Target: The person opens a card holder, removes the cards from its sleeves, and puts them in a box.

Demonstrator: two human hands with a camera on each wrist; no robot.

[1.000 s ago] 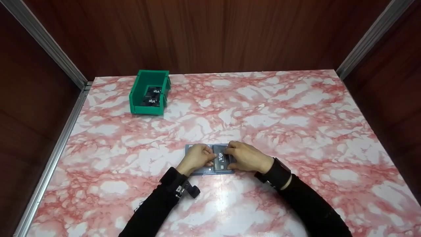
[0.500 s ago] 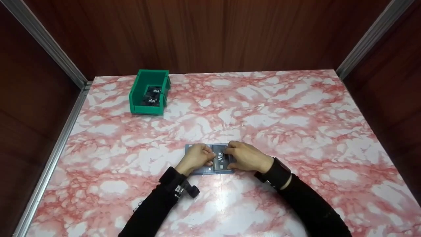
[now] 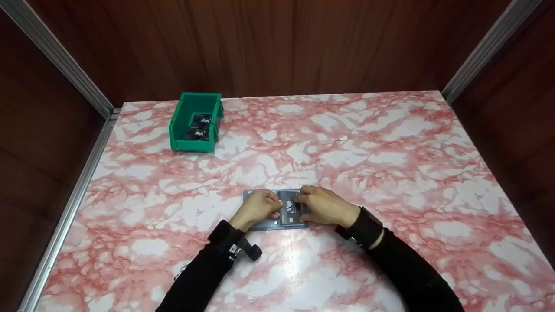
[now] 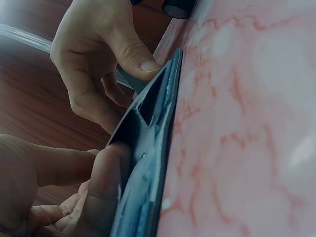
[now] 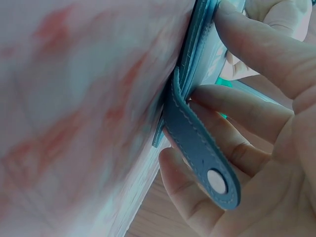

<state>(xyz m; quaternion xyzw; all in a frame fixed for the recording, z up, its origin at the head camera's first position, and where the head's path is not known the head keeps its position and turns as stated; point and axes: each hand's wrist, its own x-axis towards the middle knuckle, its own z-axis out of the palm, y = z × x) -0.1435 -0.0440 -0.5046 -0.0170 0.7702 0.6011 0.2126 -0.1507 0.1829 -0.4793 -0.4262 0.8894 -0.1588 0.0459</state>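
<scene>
A blue-grey card holder [image 3: 269, 225] lies spread open on the table under both hands. On its right half sits a dark card marked "Vip" [image 3: 287, 213], apparently inside a sleeve. My left hand [image 3: 257, 206] pinches the left edge of this sleeve; in the left wrist view, its fingers [image 4: 102, 180] are at the mouth of a raised pocket. From the right, my right hand [image 3: 326, 205] grips that half, thumb at the near end and fingers at the far end. A strap [image 5: 195, 140] with a metal snap [image 5: 217, 181] sticks out beneath the right palm.
A green bin [image 3: 194, 145] stands at the back left of the marbled table [image 3: 373, 169], with several black "Vip" cards [image 3: 200, 129] inside. Dark wood panels [image 3: 277, 47] with metal corner rails enclose the back and sides.
Both hands stay almost in place on the card holder, with the left fingertips shifting very slightly. The whole head view slides a little to the left.
</scene>
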